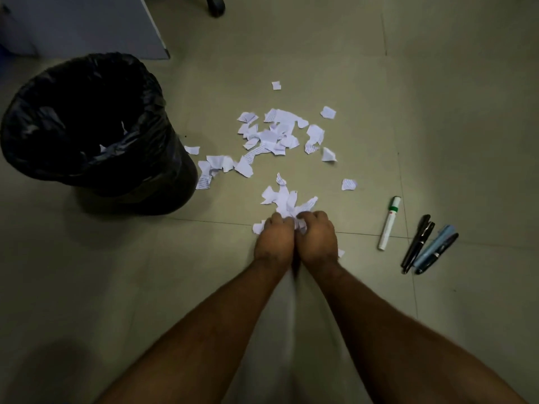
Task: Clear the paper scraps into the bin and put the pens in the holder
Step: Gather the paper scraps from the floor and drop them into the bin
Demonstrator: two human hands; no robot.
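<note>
White paper scraps (277, 135) lie scattered on the tiled floor, right of a bin (26, 147) lined with a black bag. My left hand (272, 240) and my right hand (316, 240) are pressed side by side, fingers curled round a bunch of scraps (287, 202) that sticks out beyond them. To the right lie a white marker with a green band (389, 224), a black pen (417, 243), a light blue pen (433, 249) and another black pen (437, 253). No pen holder is in view.
A grey cabinet panel (87, 24) stands behind the bin at top left. A chair castor (215, 4) is at the top edge. A few scraps lie inside the bin bag.
</note>
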